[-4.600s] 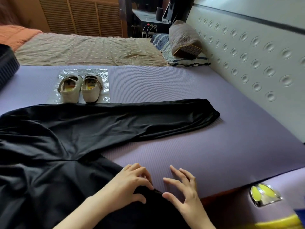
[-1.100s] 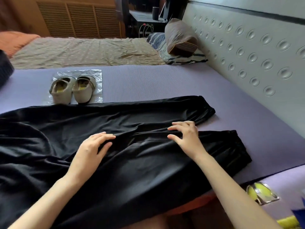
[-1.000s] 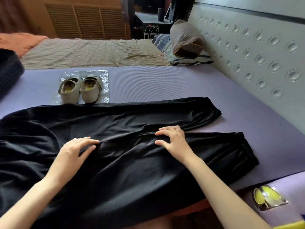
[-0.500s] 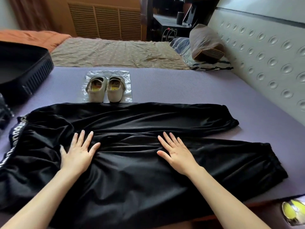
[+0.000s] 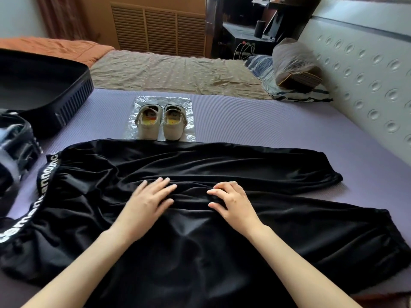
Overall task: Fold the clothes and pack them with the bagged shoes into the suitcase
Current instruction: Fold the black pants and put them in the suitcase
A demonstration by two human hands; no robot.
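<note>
Trousers [image 5: 200, 241] are handled at mid-leg. The left hand [image 5: 148, 202] is laid flat, fingers near straight and slightly blurred, and the cloth is pressed down by it. The right hand [image 5: 231, 203] is curled, and a ridge of fabric appears to be pinched between thumb and fingertips. Both are set on the line where the near leg meets the far leg, judged to be for squaring that edge before a fold, with one hand as anchor and the other for tugging. Wrinkles are bunched around both. The garment is spread crosswise on the purple mat [image 5: 255, 121], with the waistband [image 5: 47, 172], lettered in white, to the left and the far cuff [image 5: 331, 172] and near cuff [image 5: 391, 236] to the right. The cuffs are fanned apart, so the legs are not yet stacked. Just beyond the far leg, the shoes [image 5: 172, 127] are stood side by side on a clear plastic bag [image 5: 138, 103], toes at the trouser edge. They are not bagged, and are presumably staged for that step. The suitcase [image 5: 73, 96] is laid open at far left, on the waistband side, likely so folded items can be passed straight in. Its interior is too dark to be read. A blurred bundle [image 5: 15, 138] at the left edge cannot be identified. Progress is judged early, since nothing is seen folded.
</note>
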